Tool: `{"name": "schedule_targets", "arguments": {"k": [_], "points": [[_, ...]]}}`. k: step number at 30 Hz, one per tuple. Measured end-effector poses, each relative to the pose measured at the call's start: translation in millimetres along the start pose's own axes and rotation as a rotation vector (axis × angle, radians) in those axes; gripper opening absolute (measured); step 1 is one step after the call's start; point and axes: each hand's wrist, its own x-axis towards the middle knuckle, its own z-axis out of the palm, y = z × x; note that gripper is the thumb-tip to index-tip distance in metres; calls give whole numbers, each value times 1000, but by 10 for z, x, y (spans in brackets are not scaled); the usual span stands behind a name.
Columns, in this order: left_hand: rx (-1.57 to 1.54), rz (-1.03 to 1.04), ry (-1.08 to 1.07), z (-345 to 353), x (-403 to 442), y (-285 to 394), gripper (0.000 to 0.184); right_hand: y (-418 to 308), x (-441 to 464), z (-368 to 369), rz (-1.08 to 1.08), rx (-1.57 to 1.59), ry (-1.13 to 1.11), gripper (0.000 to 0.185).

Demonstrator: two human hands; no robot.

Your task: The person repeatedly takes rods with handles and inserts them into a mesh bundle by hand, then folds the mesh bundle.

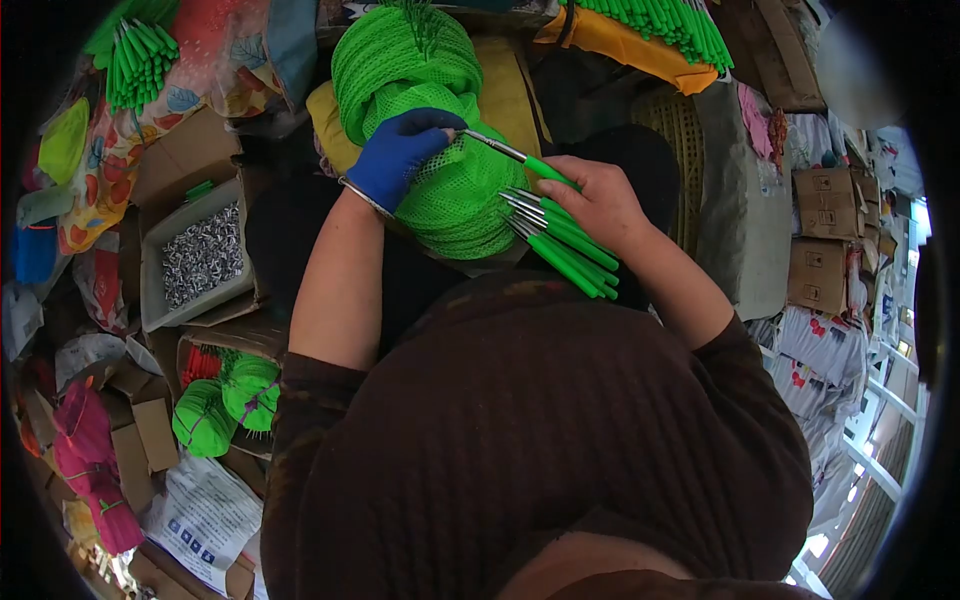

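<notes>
My left hand (400, 150), in a blue glove, is closed in a pinch at the metal tip of a green-handled rod (500, 147). The rod slants down to the right, and my right hand (597, 205) is bare and closed round its green grip. Beneath my right hand, several more green-handled rods (570, 245) lie in a fan, metal ends towards the left. Bulky green mesh netting (462, 195) spreads below and behind my left hand. Whatever small part sits between my gloved fingertips is too small to make out.
A grey bin (152, 300) of small metal pieces (203, 255) stands at left. Rolled green net bundles (205, 418) sit in a carton below it. More green rods (668, 25) rest on orange cloth (590, 35) at the top. Cardboard boxes (822, 205) are stacked at right.
</notes>
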Motion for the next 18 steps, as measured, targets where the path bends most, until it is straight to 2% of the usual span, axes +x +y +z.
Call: {"name": "schedule_targets", "arguments": {"k": [5,7,8,10,11,13,14,15,16,18], "points": [[1,-18,-19,-8,7,-13,22,-53,-2,-37,-36,-21,-12,24],[12,-37,-21,-11,14,-34,22,-158,2,-98,-169,-275,62,33],[18,-34,-20,-12,21,-65,21,-226,9,-138,-166,-275,62,33],[25,-29,-24,0,29,-111,21,-389,42,-229,-251,-495,1,36],[88,-20,-48,12,23,-117,20,-477,59,-264,-248,-498,6,36],[155,-1,-80,36,23,-127,19,-635,95,-303,-288,-755,-152,26],[238,62,-74,51,15,-145,20,-677,94,-296,-374,-800,-138,24],[320,125,-69,75,3,-175,21,-717,99,-275,-367,-807,-129,24],[387,224,-58,103,-21,-253,28,-759,108,-246,-389,-822,-178,24],[440,239,-47,211,-66,-301,33,-801,145,-169,-421,-863,-277,27]]}}
